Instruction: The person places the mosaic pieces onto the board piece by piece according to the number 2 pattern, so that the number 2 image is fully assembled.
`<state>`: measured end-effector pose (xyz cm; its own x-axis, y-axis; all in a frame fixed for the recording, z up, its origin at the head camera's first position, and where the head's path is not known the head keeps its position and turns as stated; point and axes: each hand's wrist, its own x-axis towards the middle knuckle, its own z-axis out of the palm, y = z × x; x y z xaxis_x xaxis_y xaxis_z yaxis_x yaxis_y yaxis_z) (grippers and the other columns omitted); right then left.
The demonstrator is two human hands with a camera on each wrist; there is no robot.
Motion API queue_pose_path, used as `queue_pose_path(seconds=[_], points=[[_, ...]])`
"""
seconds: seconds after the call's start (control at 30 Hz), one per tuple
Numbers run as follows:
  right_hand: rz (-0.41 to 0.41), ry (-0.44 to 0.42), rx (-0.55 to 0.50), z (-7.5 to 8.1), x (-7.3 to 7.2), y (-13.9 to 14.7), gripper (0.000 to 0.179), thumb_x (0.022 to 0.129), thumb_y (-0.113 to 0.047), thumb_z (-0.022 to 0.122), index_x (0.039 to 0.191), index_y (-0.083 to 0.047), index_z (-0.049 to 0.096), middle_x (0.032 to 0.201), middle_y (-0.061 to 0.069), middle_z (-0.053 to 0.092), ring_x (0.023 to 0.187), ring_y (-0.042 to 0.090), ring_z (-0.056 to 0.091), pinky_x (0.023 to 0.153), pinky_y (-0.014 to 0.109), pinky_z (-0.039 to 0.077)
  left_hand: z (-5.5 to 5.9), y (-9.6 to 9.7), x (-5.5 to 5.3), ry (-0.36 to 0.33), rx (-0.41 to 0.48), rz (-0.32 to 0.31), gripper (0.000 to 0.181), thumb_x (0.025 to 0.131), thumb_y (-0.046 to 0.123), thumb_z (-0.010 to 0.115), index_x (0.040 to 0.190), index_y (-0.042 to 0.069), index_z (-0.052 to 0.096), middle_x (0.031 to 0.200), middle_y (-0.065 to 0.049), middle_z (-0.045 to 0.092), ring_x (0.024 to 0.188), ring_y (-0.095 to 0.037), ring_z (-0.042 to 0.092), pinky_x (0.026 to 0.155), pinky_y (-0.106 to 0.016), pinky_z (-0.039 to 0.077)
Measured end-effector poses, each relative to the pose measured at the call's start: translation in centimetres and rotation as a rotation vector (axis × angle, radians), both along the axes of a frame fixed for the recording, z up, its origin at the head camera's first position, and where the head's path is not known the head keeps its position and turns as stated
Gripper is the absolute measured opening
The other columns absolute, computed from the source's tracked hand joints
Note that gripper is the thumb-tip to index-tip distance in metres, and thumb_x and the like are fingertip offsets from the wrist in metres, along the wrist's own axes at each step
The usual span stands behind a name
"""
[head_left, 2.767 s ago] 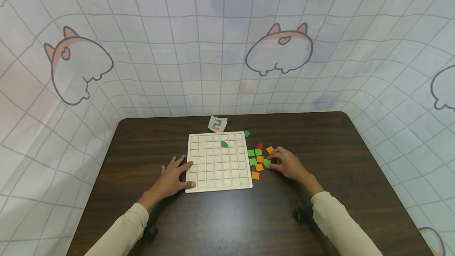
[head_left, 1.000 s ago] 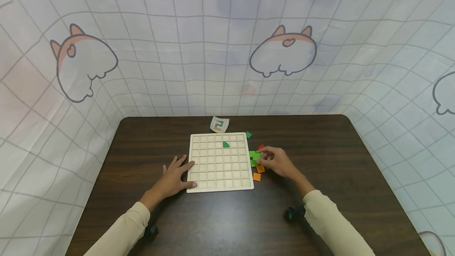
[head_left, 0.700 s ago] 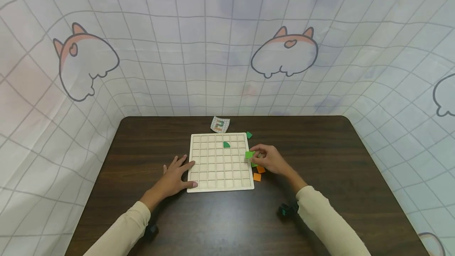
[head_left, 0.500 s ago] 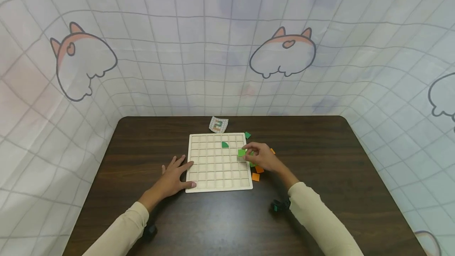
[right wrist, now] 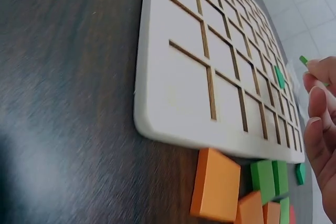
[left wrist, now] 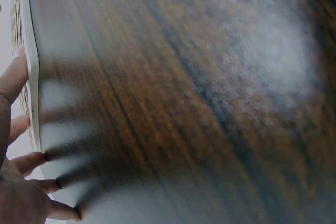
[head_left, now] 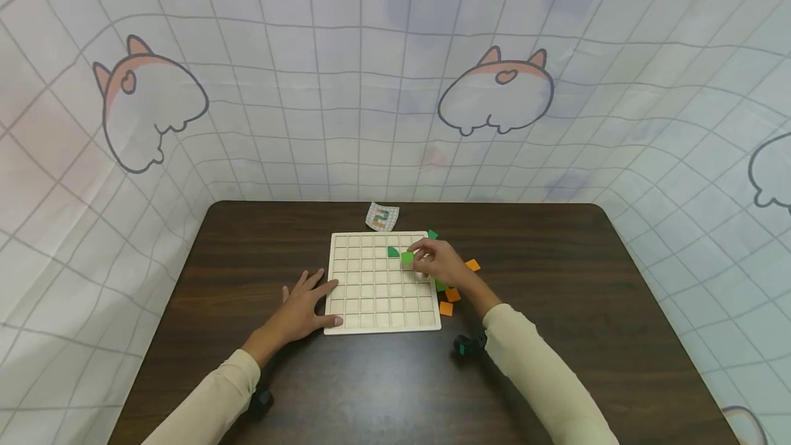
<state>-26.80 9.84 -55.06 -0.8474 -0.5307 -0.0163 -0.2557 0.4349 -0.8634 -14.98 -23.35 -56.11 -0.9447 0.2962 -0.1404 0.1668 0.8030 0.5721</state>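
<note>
A cream grid board [head_left: 371, 301] lies on the dark wooden table, with one dark green quarter-round tile [head_left: 393, 251] in a cell near its far side. My right hand [head_left: 437, 261] pinches a light green square tile [head_left: 407, 258] over the board, close to the right of that quarter-round. The pinched tile's edge [right wrist: 303, 60] shows at the fingertips in the right wrist view. My left hand [head_left: 298, 314] lies spread at the board's left edge, with thumb and forefinger on the rim; in the left wrist view the other fingers [left wrist: 39, 184] touch the table.
Right of the board lie loose tiles: an orange square [head_left: 446, 308], another orange tile [head_left: 472, 264], and green ones [right wrist: 262, 178] partly behind my right hand. A small patterned card [head_left: 382, 217] lies beyond the board. A grid-printed curtain [head_left: 346, 122] hangs behind the table.
My right hand has picked up the light green square from the loose tiles and carried it left over the board. The left hand stays in place at the board's edge.
</note>
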Motion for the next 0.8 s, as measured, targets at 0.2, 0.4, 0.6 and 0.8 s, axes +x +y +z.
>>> queue_pose_path(seconds=[0.2, 0.4, 0.6, 0.8], points=[[-0.004, -0.048, -0.014, -0.2, -0.7, -1.3, 0.029, 0.097, -0.013, 0.065, 0.125, -0.006, 0.066, 0.100, 0.012, 0.068, 0.069, 0.025, 0.068, 0.060, 0.033, 0.054, 0.0, 0.0, 0.1, 0.007, 0.015, 0.001, 0.082, 0.085, 0.046, 0.078, 0.153, 0.014, 0.045, 0.165, -0.021, 0.023, 0.152, -0.051, 0.008, 0.104, -0.085, 0.003], [-0.024, -0.061, -0.013, -0.4, -1.0, -2.5, 0.028, 0.097, -0.009, 0.064, 0.124, -0.004, 0.067, 0.098, 0.011, 0.070, 0.068, 0.023, 0.067, 0.059, 0.030, 0.053, -0.1, 0.1, 0.1, 0.010, 0.013, -0.003, 0.082, 0.085, 0.047, 0.078, 0.153, 0.014, 0.045, 0.165, -0.021, 0.023, 0.152, -0.051, 0.008, 0.104, -0.085, 0.003], [-0.046, -0.024, 0.030, -0.9, -1.4, -3.5, 0.028, 0.097, -0.011, 0.065, 0.123, -0.004, 0.068, 0.100, 0.010, 0.071, 0.067, 0.016, 0.065, 0.064, 0.029, 0.053, 0.0, 0.1, 0.1, 0.005, 0.007, 0.001, 0.082, 0.085, 0.048, 0.078, 0.152, 0.014, 0.045, 0.164, -0.022, 0.023, 0.152, -0.051, 0.008, 0.105, -0.085, 0.004], [-0.073, 0.025, 0.083, -1.4, -1.9, -4.5, 0.028, 0.098, -0.015, 0.064, 0.123, -0.005, 0.069, 0.100, 0.007, 0.071, 0.065, 0.010, 0.057, 0.064, 0.026, 0.048, 0.0, 0.1, 0.0, 0.009, 0.003, 0.006, 0.082, 0.084, 0.048, 0.078, 0.152, 0.014, 0.046, 0.164, -0.022, 0.024, 0.152, -0.052, 0.009, 0.105, -0.085, 0.004]])
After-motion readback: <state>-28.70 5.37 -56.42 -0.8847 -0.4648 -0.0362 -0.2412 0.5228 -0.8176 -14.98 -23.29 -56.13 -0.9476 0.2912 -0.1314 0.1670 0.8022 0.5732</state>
